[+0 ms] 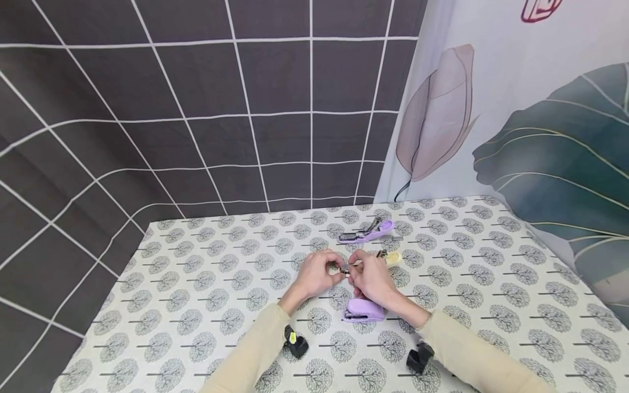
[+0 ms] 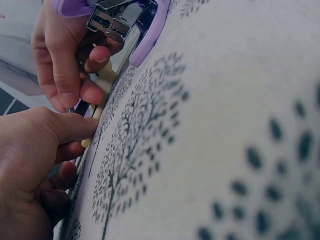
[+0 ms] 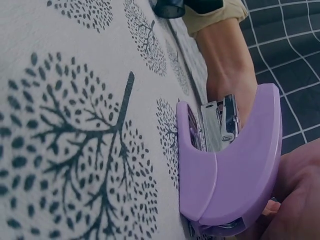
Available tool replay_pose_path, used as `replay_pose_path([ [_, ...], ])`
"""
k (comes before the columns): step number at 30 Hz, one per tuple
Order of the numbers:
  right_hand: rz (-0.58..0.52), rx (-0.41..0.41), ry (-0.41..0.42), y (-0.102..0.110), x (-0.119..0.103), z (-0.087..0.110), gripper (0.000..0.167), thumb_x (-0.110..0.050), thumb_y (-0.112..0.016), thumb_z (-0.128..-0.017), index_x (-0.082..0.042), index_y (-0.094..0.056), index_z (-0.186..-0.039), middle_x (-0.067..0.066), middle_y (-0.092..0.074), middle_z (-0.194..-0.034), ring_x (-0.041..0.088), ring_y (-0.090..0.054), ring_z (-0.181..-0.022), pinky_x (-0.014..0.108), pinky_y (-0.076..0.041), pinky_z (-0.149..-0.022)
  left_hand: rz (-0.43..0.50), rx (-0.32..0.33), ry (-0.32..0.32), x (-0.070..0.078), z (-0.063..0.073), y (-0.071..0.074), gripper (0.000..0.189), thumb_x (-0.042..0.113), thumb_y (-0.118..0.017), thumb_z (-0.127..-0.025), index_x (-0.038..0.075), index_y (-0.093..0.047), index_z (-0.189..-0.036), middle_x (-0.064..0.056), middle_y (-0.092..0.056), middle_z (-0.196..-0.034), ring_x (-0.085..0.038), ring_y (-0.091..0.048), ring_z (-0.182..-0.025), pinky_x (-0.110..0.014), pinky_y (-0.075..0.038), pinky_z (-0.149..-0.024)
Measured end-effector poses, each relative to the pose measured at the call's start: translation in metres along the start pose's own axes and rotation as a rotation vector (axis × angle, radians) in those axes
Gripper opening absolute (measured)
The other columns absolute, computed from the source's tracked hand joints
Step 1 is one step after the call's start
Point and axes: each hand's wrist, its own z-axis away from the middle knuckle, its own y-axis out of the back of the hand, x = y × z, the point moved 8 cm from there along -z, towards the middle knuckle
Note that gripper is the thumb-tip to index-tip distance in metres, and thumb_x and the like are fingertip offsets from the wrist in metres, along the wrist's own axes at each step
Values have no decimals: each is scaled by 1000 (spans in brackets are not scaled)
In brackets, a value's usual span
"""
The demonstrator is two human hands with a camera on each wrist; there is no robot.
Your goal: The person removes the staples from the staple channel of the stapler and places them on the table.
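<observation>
Near the middle of the table, my left hand [image 1: 316,274] and right hand [image 1: 373,278] meet with bent fingers, their thumbs and fingertips pinching a small shiny metal piece [image 1: 345,268]. In the left wrist view, fingertips of the left hand [image 2: 30,155] and right hand [image 2: 62,60] come together, and little of the piece shows. I cannot tell exactly what it is. Behind the right hand lies a pale yellow stapler [image 1: 394,257], partly hidden. Close under the right wrist sits a purple stapler [image 1: 363,310], which looms large as the purple stapler [image 3: 225,170] in the right wrist view.
Farther back lies a second purple stapler [image 1: 366,233], its metal arm raised. A cloth [image 1: 206,311] printed with trees covers the table. A dark checked curtain [image 1: 275,136] hangs behind, with a leaf-patterned curtain [image 1: 442,109] at the right.
</observation>
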Motion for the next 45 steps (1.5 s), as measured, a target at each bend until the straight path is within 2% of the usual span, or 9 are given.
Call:
replay_pose_path([
  [13, -66, 38, -1, 10, 2, 5, 13, 6, -59, -95, 5, -59, -108, 6, -65, -66, 17, -56, -41, 33, -49, -37, 10, -3, 4, -1, 0, -1, 24, 15, -83, -79, 13, -75, -101, 6, -67, -91, -5, -47, -61, -24, -41, -61],
  [23, -129, 20, -6, 23, 3, 9, 16, 4, -57, -97, 3, -58, -113, 13, -67, -71, 21, -58, -41, 35, -51, -39, 18, -3, 3, -1, 1, 0, 24, 15, -83, -79, 13, -75, -102, 5, -68, -94, -4, -48, -62, -24, -41, -62],
  [29, -145, 31, 12, 35, 1, 13, 17, 3, -57, -97, 1, -58, -114, 14, -67, -73, 24, -59, -44, 36, -52, -41, 14, -9, 6, -1, 0, -1, 24, 16, -83, -80, 14, -75, -102, 7, -68, -92, -4, -47, -62, -25, -41, -63],
  [35, -213, 31, 25, 50, 2, 17, 15, 1, -54, -100, 2, -57, -115, 21, -64, -76, 29, -58, -47, 39, -53, -43, 20, -23, 23, -2, 1, -1, 24, 17, -83, -81, 14, -75, -104, 8, -67, -92, -4, -47, -63, -26, -40, -65],
  [41, -216, 73, 69, 70, 0, 21, 17, 0, -57, -99, 3, -57, -116, 23, -66, -77, 24, -57, -44, 38, -52, -42, 27, -31, 30, -1, 1, -1, 25, 17, -82, -81, 13, -74, -104, 7, -67, -94, -4, -47, -63, -26, -41, -66],
  [45, -223, 104, 71, 85, 4, 21, 19, -2, -58, -99, 3, -57, -118, 22, -67, -77, 22, -56, -42, 37, -52, -41, 24, -25, 29, -1, 1, -2, 25, 16, -82, -81, 13, -74, -104, 7, -68, -95, -4, -47, -63, -26, -40, -66],
])
